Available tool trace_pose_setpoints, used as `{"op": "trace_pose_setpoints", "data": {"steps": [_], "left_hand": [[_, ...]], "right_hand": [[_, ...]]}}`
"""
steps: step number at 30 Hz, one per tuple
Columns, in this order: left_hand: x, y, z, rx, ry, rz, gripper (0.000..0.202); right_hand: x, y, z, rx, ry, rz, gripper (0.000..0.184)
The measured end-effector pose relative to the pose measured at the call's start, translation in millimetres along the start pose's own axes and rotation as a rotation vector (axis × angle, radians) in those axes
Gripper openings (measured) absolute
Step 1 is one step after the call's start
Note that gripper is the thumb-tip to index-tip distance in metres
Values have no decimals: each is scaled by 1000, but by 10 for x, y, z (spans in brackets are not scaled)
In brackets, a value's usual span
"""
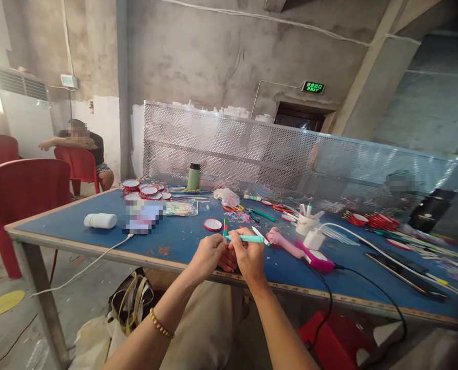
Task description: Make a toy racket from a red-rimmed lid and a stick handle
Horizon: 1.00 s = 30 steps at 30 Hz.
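Note:
My left hand [212,253] is closed at the table's front edge, pinching a thin upright stick [225,227] with red and green bands. A turquoise marker pen [251,238] lies in the closed fingers of my right hand [249,256]. Its tip end points left and meets the lower part of the stick; whether they touch I cannot tell. Just beyond my hands is a round white disc with a red rim [212,224]. To the right of my right hand lies a pink glue gun [285,242], and an uncapped-looking pen [260,235] sits beside it.
On the blue table [175,239] stand a white bottle [100,221], a green flask [193,177] and a paper cup of pens [304,223]. Red-rimmed discs [149,190] are piled at back left. Scissors [233,208] and green-handled pliers [263,215] lie behind. Cables [331,293] hang over the front edge.

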State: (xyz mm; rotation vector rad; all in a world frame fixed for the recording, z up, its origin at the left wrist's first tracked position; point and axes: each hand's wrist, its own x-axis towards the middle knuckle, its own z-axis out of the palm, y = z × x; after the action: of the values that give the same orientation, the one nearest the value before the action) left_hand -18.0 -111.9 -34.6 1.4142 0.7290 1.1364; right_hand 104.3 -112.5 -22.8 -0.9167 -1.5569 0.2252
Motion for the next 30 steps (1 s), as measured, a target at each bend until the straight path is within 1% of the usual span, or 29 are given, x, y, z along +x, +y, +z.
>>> {"op": "trace_pose_setpoints", "data": {"steps": [7,14,21,26,30], "left_hand": [[-1,7,0,-8,7,-3,21],[7,4,4,-10,-1,6,21],[5,1,2,-14,4,0,22],[-8,14,2,-30,-10,4,25],[-22,33,5,-26,-10,6,28]], "right_hand": [[4,-17,-3,-6,-26,-10,26],[-9,-18,-4,37,12,33,23],[-7,-10,-2,-13,-6,-18,25],[-19,-14,-1,30,54,41,23],[-14,-16,0,25,70,45,22]]}}
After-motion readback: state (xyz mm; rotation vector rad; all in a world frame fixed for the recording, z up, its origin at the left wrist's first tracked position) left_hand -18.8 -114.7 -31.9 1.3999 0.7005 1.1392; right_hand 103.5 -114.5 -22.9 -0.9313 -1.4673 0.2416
